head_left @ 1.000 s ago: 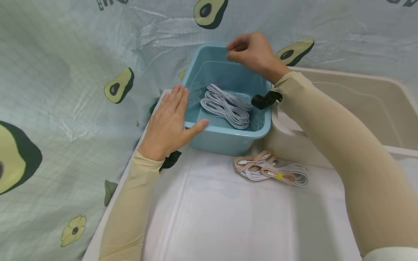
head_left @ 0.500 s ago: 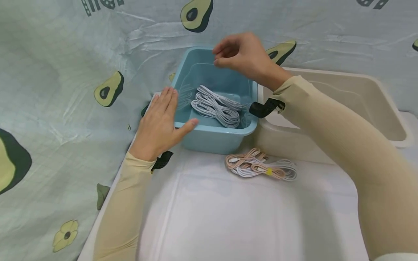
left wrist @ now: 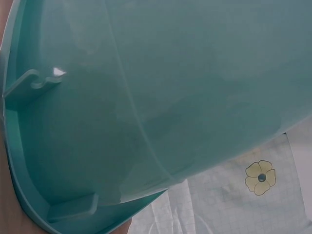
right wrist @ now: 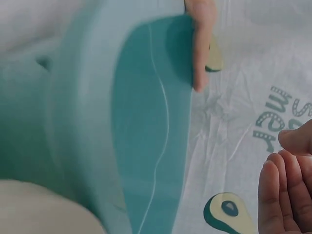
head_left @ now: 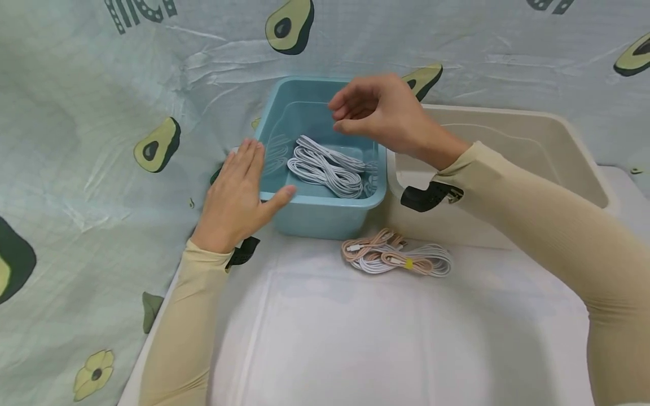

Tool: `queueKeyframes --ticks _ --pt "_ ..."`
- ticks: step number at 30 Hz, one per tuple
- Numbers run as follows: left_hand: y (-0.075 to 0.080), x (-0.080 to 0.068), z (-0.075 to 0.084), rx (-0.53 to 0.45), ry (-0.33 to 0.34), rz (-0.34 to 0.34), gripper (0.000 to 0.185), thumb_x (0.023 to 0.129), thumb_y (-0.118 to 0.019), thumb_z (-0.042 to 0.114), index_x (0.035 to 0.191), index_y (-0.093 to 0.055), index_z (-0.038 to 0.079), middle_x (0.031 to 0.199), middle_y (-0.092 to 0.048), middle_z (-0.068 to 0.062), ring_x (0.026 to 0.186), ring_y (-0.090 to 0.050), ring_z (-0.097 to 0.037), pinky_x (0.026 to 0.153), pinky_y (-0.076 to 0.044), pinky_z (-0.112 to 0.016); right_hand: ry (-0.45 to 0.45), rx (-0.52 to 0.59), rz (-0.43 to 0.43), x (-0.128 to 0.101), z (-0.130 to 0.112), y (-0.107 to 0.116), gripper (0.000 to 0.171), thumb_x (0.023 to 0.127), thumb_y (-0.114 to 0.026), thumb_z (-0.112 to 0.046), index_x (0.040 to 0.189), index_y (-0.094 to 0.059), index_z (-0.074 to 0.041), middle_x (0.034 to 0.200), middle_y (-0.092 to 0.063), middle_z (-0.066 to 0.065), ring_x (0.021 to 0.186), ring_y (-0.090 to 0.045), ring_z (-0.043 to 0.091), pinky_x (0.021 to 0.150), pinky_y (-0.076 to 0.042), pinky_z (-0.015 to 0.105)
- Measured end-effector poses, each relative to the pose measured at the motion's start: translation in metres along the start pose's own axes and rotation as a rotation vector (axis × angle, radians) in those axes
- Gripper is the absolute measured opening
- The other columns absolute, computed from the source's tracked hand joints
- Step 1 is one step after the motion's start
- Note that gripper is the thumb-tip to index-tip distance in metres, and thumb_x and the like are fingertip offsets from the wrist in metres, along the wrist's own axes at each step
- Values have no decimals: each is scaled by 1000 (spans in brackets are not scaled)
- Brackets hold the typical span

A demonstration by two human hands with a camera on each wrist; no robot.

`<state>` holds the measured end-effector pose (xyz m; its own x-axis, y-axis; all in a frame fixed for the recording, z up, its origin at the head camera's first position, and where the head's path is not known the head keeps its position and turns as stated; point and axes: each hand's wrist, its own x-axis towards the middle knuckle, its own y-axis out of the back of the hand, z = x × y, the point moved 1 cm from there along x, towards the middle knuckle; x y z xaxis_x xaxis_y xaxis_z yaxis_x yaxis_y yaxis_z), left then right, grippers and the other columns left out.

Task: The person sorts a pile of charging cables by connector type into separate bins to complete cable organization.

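Note:
My left hand (head_left: 231, 197) lies flat along the left rim of a blue plastic bin (head_left: 325, 220), its fingers straight and its thumb over the near left corner. In the left wrist view the bin's outer wall (left wrist: 195, 87) fills most of the picture. Inside the bin sits a looped bundle of white cable (head_left: 327, 169). My right hand (head_left: 388, 115) hovers above the bin's right side with fingers loosely curved. In the right wrist view nothing shows between its thumb and fingers, and the left hand's fingers (right wrist: 200, 53) show at the bin's rim.
A beige bin (head_left: 457, 217) stands to the right of the blue one. On the white table surface (head_left: 345, 327) in front of them lie bundled pink and white cables (head_left: 396, 256), one with a yellow tie. An avocado-print sheet (head_left: 96, 186) hangs behind and at the left.
Relative to the blue bin, my right hand has shifted rightward and slightly nearer me, its fingers a little looser. My left hand stays on the rim. The head view has turned slightly right.

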<state>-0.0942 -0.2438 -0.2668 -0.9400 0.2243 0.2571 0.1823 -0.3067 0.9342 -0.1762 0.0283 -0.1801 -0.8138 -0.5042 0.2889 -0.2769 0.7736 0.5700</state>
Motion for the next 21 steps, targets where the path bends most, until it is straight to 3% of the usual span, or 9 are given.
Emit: queueKeyframes --ticks 11,18,21 --pt "0 1 0 -5 -20 17 98 99 -49 68 162 -26 -3 171 -26 -21 164 -17 -33 137 -11 -45 7 108 3 -43 3 7 20 88 -76 1 108 -76 -2 101 -75 10 90 -73 15 84 -62 19" --pt "0 0 0 -12 -22 17 99 99 -45 71 162 -26 -3 171 -26 -21 164 -17 -33 137 -11 -46 83 164 -11 -71 3 7 18 86 -76 6 104 -77 1 96 -76 3 87 -73 16 86 -63 22" --pt "0 0 1 -15 -14 5 100 99 -44 72 162 -24 -3 171 -24 -21 164 -16 -33 137 -10 -46 126 173 -14 -83 4 6 18 85 -76 7 102 -77 2 96 -77 6 84 -73 14 85 -63 22"
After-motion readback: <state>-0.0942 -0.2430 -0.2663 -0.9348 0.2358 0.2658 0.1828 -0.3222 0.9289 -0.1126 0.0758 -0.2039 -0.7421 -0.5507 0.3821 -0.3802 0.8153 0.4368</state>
